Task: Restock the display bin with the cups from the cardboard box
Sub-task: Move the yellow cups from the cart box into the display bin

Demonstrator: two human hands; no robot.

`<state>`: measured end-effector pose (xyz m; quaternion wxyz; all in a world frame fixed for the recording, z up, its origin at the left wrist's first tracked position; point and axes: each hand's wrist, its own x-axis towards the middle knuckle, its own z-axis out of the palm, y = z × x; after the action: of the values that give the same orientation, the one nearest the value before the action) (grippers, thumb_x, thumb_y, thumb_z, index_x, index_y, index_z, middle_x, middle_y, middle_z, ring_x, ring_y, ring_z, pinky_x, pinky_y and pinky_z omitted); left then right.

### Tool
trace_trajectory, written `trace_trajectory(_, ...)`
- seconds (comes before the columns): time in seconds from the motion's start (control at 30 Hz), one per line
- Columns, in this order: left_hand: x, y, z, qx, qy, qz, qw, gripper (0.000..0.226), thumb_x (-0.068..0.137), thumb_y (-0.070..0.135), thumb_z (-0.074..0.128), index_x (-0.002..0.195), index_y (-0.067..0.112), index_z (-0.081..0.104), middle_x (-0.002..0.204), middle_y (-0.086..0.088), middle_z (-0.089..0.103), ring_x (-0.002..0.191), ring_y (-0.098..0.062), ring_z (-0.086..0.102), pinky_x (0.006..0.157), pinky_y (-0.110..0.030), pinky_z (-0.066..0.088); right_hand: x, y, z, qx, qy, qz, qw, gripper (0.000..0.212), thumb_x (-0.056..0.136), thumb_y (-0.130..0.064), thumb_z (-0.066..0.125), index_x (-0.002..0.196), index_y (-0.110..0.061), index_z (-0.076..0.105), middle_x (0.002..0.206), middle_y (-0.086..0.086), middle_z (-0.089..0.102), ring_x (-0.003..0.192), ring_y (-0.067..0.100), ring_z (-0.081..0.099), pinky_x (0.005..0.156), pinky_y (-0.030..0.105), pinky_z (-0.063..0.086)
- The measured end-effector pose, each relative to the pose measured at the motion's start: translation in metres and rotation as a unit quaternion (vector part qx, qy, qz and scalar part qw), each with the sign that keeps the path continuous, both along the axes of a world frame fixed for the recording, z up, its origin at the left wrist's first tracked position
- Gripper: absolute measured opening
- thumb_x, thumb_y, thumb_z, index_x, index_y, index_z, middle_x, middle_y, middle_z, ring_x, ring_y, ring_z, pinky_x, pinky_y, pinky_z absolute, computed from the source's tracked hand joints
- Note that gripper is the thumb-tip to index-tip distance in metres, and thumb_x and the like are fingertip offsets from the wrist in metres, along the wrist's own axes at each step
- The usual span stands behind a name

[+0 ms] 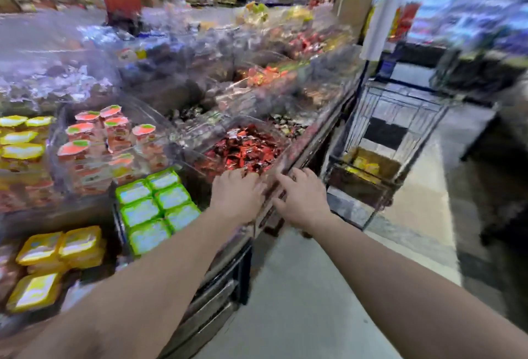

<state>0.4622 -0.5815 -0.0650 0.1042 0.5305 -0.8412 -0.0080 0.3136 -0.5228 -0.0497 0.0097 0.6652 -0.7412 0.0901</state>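
The picture is blurred by motion. My left hand [235, 194] and my right hand [300, 197] reach side by side to the front edge of the display counter [288, 167]. Neither hand shows anything in it; the fingers look spread. A clear display bin [57, 136] at the left holds pink-lidded cups [85, 147]. Yellow-lidded cups [21, 137] stand left of it. Green-lidded cups [155, 207] sit in a block nearer me. A cardboard box [368, 170] with yellow things inside lies in a shopping cart [394, 141] to the right.
A bin of red wrapped sweets [245, 153] lies just beyond my hands. More clear bins of sweets run back along the counter. Yellow tubs [57, 247] sit at the lower left. A grey floor aisle [300, 287] lies below my right arm. Refrigerated shelves [463, 10] stand at the far right.
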Motion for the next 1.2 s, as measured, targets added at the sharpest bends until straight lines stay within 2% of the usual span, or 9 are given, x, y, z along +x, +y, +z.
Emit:
trace_trajectory(0.03,-0.025,0.001,0.001,-0.003,-0.003,-0.019,1.000,0.060,0.078,0.062,0.026,0.118,0.030,0.056,0.116,-0.006,0.061,0.110,-0.031,0.054,0.093,-0.044,0.044,-0.022,0.003,0.000,0.000,-0.010,-0.021,1.000,0.056,0.088,-0.048,0.051,0.141,-0.034,0.040,0.147,0.009,0.038,0.140,0.034,0.025,0.114,0.046,0.024)
trace_trajectory(0.1,-0.071,-0.003,0.000,0.006,-0.007,-0.052,0.999,0.053,0.079,0.057,0.036,0.121,0.031,0.054,0.117,-0.006,0.059,0.112,-0.031,0.053,0.094,-0.044,0.043,-0.063,0.005,-0.004,0.005,-0.026,-0.061,0.998,0.058,0.088,-0.051,0.051,0.142,-0.034,0.038,0.151,0.009,0.035,0.142,0.034,0.023,0.117,0.046,0.022)
trace_trajectory(0.2,-0.133,-0.019,-0.009,0.018,-0.009,-0.093,0.995,0.048,0.082,0.054,0.046,0.123,0.032,0.050,0.127,-0.006,0.053,0.119,-0.032,0.047,0.100,-0.044,0.038,-0.118,0.001,-0.015,0.021,-0.040,-0.103,0.994,0.061,0.088,-0.052,0.050,0.144,-0.034,0.036,0.154,0.008,0.031,0.144,0.032,0.020,0.118,0.045,0.019)
trace_trajectory(0.33,-0.213,-0.058,-0.025,0.034,-0.002,-0.132,0.991,0.049,0.085,0.053,0.047,0.130,0.032,0.046,0.130,-0.003,0.050,0.126,-0.029,0.041,0.106,-0.044,0.030,-0.191,-0.027,-0.032,0.018,-0.057,-0.141,0.988,0.056,0.089,-0.049,0.051,0.142,-0.034,0.040,0.151,0.006,0.034,0.142,0.030,0.022,0.115,0.044,0.020)
trace_trajectory(0.47,-0.298,-0.117,-0.040,0.060,-0.004,-0.158,0.986,0.056,0.087,0.051,0.050,0.138,0.031,0.039,0.144,-0.005,0.038,0.135,-0.027,0.030,0.113,-0.042,0.021,-0.268,-0.076,-0.039,0.029,-0.065,-0.181,0.981,0.056,0.088,-0.049,0.051,0.141,-0.035,0.040,0.150,0.005,0.034,0.140,0.029,0.024,0.115,0.043,0.020)
trace_trajectory(0.6,-0.387,-0.177,-0.045,0.066,-0.004,-0.191,0.979,0.054,0.084,0.054,0.050,0.133,0.032,0.042,0.139,-0.003,0.043,0.132,-0.027,0.033,0.112,-0.043,0.023,-0.348,-0.119,-0.042,0.050,-0.052,-0.213,0.974,0.054,0.088,-0.046,0.051,0.140,-0.033,0.041,0.146,0.005,0.038,0.137,0.028,0.028,0.112,0.041,0.023)
trace_trajectory(0.77,-0.480,-0.229,-0.060,0.083,-0.016,-0.226,0.970,0.052,0.083,0.054,0.053,0.128,0.030,0.045,0.135,-0.003,0.047,0.130,-0.027,0.036,0.110,-0.044,0.027,-0.438,-0.160,-0.057,0.075,-0.080,-0.251,0.962,0.059,0.088,-0.045,0.053,0.143,-0.035,0.036,0.148,0.004,0.036,0.138,0.027,0.027,0.112,0.039,0.025)
trace_trajectory(0.93,-0.561,-0.275,-0.094,0.111,-0.035,-0.208,0.971,0.054,0.083,0.054,0.051,0.132,0.033,0.042,0.136,0.000,0.046,0.130,-0.026,0.037,0.109,-0.042,0.028,-0.536,-0.204,-0.084,0.085,-0.081,-0.256,0.959,0.053,0.088,-0.046,0.056,0.137,-0.030,0.043,0.136,0.005,0.044,0.131,0.030,0.036,0.106,0.040,0.033)
trace_trajectory(1.2,-0.659,-0.345,-0.130,0.150,-0.007,-0.095,0.984,0.062,0.085,0.055,0.054,0.140,0.030,0.041,0.143,-0.001,0.043,0.133,-0.026,0.036,0.111,-0.038,0.027,-0.692,-0.293,-0.116,0.139,-0.073,-0.167,0.973,0.061,0.087,-0.048,0.056,0.141,-0.026,0.039,0.135,0.006,0.046,0.129,0.030,0.039,0.104,0.041,0.037)
